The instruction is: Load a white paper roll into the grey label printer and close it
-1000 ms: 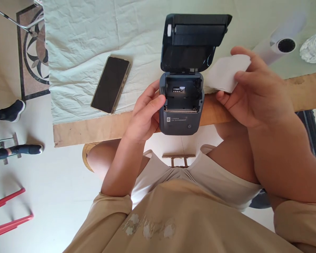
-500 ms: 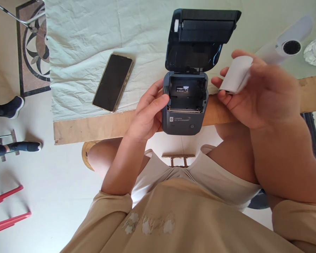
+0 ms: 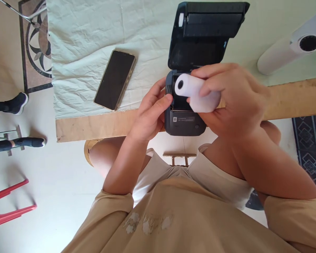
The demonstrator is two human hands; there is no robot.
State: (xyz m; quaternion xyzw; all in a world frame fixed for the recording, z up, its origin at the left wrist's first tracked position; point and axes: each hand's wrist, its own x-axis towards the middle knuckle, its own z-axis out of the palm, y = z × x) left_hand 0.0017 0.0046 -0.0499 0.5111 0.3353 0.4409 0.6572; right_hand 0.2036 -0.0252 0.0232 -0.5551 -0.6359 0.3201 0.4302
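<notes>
A dark grey label printer (image 3: 185, 124) stands at the table's near edge with its lid (image 3: 208, 35) swung open toward the back. My left hand (image 3: 152, 112) grips the printer's left side, thumb at the rim of the paper bay. My right hand (image 3: 231, 102) holds a white paper roll (image 3: 193, 93) lying sideways just above the open bay, its hollow core facing left. Most of the bay is hidden behind the roll and my fingers.
A black phone (image 3: 116, 80) lies face up on the pale cloth (image 3: 94, 42) left of the printer. A white cylinder-shaped device (image 3: 287, 49) lies at the back right. The table's bare wooden edge (image 3: 94, 124) runs along the front. Another person's feet (image 3: 15, 103) are at far left.
My right hand has carried the paper roll from the right of the printer leftward to just over the open bay. The left hand has stayed on the printer's side.
</notes>
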